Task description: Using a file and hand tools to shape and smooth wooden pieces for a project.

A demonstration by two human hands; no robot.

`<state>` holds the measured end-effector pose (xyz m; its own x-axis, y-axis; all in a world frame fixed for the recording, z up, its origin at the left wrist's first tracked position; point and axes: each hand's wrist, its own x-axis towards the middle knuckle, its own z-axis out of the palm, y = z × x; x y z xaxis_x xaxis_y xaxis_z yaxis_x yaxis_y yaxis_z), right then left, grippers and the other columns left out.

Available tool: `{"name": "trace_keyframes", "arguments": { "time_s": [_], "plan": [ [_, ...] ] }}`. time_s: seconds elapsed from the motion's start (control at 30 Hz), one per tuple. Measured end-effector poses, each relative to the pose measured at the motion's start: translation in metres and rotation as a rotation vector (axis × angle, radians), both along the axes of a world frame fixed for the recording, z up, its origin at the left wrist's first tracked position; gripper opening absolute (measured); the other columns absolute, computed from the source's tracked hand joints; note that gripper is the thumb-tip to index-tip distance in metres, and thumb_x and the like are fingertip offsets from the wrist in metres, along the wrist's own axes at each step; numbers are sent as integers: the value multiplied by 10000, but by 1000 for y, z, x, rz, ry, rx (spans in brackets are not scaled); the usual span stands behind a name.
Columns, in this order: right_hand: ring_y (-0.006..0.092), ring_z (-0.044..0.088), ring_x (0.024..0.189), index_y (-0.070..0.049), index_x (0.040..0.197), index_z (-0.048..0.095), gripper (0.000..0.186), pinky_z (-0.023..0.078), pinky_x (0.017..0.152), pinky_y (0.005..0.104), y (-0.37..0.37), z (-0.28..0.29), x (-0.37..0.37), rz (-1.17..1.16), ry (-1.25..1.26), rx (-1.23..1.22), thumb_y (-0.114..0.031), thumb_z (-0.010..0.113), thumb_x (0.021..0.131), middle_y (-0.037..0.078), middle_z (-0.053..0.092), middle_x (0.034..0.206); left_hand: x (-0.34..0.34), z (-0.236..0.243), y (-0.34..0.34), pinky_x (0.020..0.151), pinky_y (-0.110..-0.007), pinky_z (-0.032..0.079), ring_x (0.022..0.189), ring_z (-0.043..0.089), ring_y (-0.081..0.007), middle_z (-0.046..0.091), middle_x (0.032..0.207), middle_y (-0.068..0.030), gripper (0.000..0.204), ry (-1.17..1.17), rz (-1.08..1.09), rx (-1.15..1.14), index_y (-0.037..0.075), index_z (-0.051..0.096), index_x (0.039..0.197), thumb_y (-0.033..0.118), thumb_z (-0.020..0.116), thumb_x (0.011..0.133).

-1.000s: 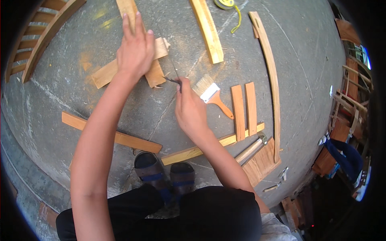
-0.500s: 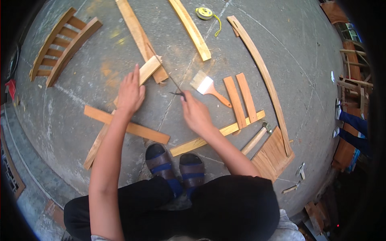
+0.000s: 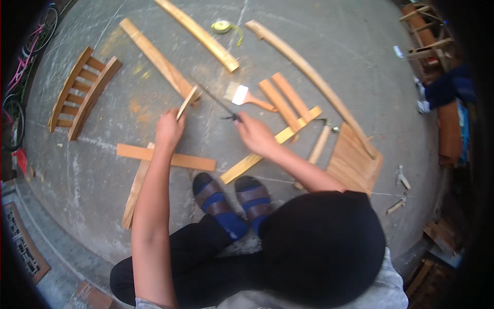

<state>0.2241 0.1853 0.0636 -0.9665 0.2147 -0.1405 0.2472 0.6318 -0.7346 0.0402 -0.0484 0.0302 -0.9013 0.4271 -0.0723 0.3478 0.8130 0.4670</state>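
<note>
My left hand [image 3: 170, 129] is closed around a short pale wooden strip [image 3: 187, 103], now turned so its narrow edge shows. The strip's upper end is beside the near end of a long wooden plank [image 3: 157, 57] on the floor. In my right hand [image 3: 256, 135] is a long, thin, dark metal tool [image 3: 216, 99] with a black handle; its exact kind is unclear. The tool points up and left, with its far end near the strip's upper end. Whether tool and strip touch cannot be told.
Around my hands lie a paintbrush [image 3: 252, 99], two short slats [image 3: 280, 103], a yellowish batten [image 3: 242, 169], a hammer [image 3: 320, 145], and a crossing slat [image 3: 190, 161]. A slatted curved frame [image 3: 95, 98], tape measure [image 3: 221, 27] and curved rail [image 3: 314, 74] are farther out. Another person's legs [image 3: 447, 90] show right.
The short strip has turned from its broad face to its narrow edge and come off the plank's end. My head view has shifted, moving the whole scene in the picture.
</note>
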Motion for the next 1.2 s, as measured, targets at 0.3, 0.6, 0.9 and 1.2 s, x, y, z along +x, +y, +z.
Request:
{"name": "trace_keyframes", "arguments": {
  "time_s": [0.3,0.6,0.9,1.2],
  "plan": [
    [532,655,917,-28,1269,493,313,489,816,629,-39,39,-3,-6,33,-20,-253,471,1053,314,687,954,33,37,-23,885,-555,540,1015,669,-477,676,1109,-259,317,24,50,-24,12,679,1092,313,626,1008],
    [522,654,946,-53,1334,494,322,506,796,592,-9,18,23,-21,179,-58,-194,515,1045,293,683,973,20,25,-6,907,-533,551,1060,665,-450,660,1166,-233,347,90,-20,-124,20,570,1204,242,677,959],
    [510,663,930,-44,1334,497,323,519,791,582,0,-7,37,-51,40,-107,-213,510,1059,301,684,1006,10,8,11,971,-494,509,1141,595,-415,583,1215,-199,479,219,-90,-166,16,529,1298,94,723,867],
    [512,648,961,-38,1317,495,289,506,801,583,3,49,31,-145,279,-188,-181,491,1066,297,673,1022,8,7,18,962,-497,504,1117,598,-411,588,1177,-199,498,233,-114,-119,23,526,1298,69,723,844]
  ]
}}
